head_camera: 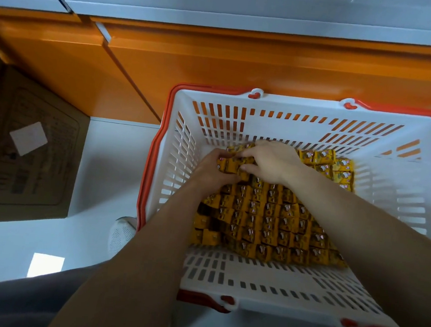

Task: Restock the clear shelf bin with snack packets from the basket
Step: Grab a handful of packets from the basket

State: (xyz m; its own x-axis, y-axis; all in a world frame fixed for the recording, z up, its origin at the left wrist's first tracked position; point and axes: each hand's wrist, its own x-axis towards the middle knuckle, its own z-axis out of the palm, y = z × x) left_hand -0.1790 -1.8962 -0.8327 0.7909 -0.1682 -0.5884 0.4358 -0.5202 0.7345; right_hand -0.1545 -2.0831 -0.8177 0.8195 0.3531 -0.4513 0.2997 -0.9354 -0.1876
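A white slotted basket (304,105) with orange-red handles stands on the floor below me. Its bottom is covered with rows of small yellow snack packets (277,219). Both of my hands reach deep inside, toward the far left corner. My left hand (210,172) and my right hand (271,162) close together around one bunch of packets (232,163), fingers wrapped over its top and sides. The clear shelf bin is not in sight.
An orange cabinet front (217,60) with a white shelf edge (247,11) rises behind the basket. A brown cardboard box (30,148) sits on the white floor at left. My shoe (121,233) shows beside the basket's left wall.
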